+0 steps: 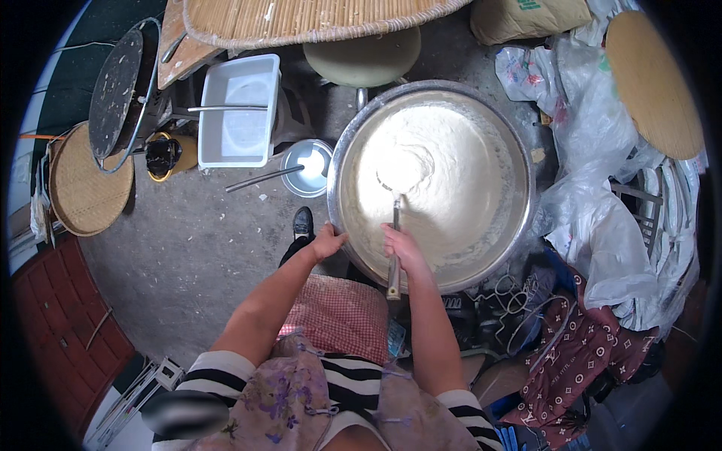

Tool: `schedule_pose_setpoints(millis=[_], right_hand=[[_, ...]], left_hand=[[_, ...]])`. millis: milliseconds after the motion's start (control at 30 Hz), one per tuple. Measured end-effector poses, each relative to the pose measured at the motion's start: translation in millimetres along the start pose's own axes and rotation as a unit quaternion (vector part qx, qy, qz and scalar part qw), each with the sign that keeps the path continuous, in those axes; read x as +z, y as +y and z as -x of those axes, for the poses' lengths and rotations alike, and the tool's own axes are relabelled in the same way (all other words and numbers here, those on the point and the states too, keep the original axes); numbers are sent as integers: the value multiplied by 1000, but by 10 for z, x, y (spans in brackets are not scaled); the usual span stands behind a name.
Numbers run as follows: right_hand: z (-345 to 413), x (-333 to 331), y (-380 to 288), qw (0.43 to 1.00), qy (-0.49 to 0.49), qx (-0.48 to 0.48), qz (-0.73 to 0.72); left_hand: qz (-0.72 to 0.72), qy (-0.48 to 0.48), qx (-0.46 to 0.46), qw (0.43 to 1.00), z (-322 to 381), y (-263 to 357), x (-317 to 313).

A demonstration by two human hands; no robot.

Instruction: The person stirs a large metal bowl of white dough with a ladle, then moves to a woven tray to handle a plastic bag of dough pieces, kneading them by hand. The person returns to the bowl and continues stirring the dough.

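Note:
A large round metal basin stands before me, holding a pale, thick dough or batter. My right hand grips the handle of a metal ladle, which reaches from the basin's near rim into the middle. Pale mixture covers the ladle's head, so its shape is partly hidden; bright light washes out that area. My left hand rests on the basin's left rim, its thumb along the edge and its other fingers partly out of sight.
Left of the basin sits a small metal pot with a long-handled ladle. Behind it is a white plastic tub. A woven reed tray overhangs a round stool at the back. Plastic bags crowd the right side.

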State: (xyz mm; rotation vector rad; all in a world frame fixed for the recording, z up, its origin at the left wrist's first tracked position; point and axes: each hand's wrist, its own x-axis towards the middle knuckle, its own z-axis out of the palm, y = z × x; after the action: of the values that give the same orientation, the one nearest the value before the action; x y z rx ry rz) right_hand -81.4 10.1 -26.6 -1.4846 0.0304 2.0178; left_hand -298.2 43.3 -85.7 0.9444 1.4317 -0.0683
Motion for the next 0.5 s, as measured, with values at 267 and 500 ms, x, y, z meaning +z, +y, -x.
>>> schedule_pose_setpoints(millis=[267,500], right_hand=[[386,-487,709,856,93,-3,508],[246,-314,611,813,112,-21,571]], left_hand=[[-18,-4,16,1000,-30,-72,29],[40,-6,5,999,16,-39,45]])
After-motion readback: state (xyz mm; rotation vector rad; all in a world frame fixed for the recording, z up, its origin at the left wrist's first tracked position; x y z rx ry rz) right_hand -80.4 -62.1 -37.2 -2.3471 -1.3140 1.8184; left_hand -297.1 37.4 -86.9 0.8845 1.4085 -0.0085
